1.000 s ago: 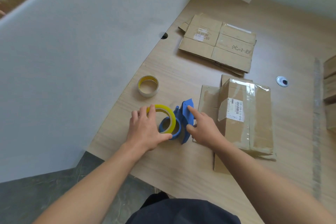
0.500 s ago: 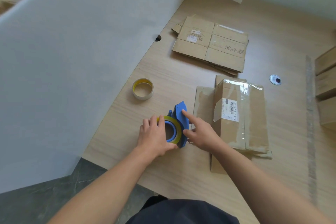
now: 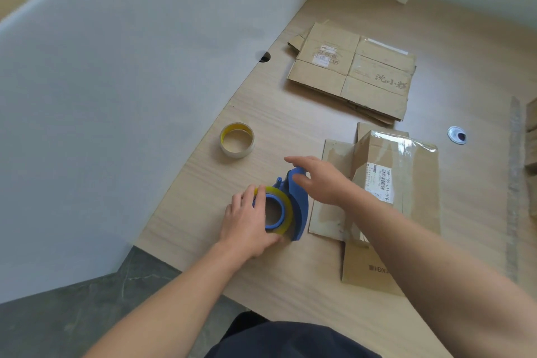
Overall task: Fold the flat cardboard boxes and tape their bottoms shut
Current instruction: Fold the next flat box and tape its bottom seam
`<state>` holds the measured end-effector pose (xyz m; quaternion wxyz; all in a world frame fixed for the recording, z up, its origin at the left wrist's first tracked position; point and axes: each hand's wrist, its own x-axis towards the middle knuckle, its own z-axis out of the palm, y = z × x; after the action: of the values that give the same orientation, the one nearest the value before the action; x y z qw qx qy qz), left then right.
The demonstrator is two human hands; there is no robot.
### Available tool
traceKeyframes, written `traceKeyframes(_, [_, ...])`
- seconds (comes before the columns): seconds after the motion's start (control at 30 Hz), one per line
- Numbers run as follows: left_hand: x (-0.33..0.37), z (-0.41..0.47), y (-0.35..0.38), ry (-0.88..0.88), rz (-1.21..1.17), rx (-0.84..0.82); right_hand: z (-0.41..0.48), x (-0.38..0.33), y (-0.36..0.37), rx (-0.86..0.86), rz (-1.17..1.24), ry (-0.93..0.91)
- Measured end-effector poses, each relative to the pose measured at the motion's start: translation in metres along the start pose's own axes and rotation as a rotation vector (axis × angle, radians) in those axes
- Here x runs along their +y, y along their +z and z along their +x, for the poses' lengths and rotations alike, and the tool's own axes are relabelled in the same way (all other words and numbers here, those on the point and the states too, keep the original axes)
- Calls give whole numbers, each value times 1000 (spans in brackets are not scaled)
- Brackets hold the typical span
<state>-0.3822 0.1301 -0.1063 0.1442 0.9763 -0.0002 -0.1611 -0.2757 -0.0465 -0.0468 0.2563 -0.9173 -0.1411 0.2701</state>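
While the left grip (image 3: 247,224) pinches one tape roll (image 3: 288,211) on the one blue dispenser (image 3: 300,212), the right grip (image 3: 322,180) is spread over it; second roll (image 3: 236,152) lies beyond.

Light: soft, even brightness is covering the desk (image 3: 290,285).
Glare: clear tape (image 3: 406,145) is glinting on the box (image 3: 418,197).
Edges: the lens is bowing the desk's left edge.

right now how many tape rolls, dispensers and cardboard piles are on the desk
tape rolls: 2 (loose roll, mounted roll)
tape dispensers: 1 (blue dispenser)
cardboard piles: 3 (far flat stack, near taped pile, edge pile cut off at the right)
total: 6
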Motion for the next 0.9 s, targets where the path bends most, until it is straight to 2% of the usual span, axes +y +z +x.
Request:
traceKeyframes(0.07, [0, 0, 1, -29, -13, 9, 3, 4, 0, -54, -14, 15])
traceKeyframes(0.27, [-1, 0, 6, -55, -46, 36, -2, 15, 5, 45, 74, 78])
traceKeyframes(0.37, [-5, 0, 6, -67, -51, 38, -5, 19, 6, 34, 121, 100])
traceKeyframes(0.53, [-10, 2, 4, -14, -21, 7, -5, 23, 9, 6, 145, 121])
traceKeyframes(0.67, [-13, 1, 1, 30, -11, -18, -3, 29, 6, -41, 260, 190])
traceKeyframes(0.77, [-14, -3, -6, 47, -9, -28, 4, 29, 1, -98, 216, 227])
traceKeyframes(0.9, [-8, -21, -16, 117, -73, 155, 8, 24, 6, -113, 143, 166])
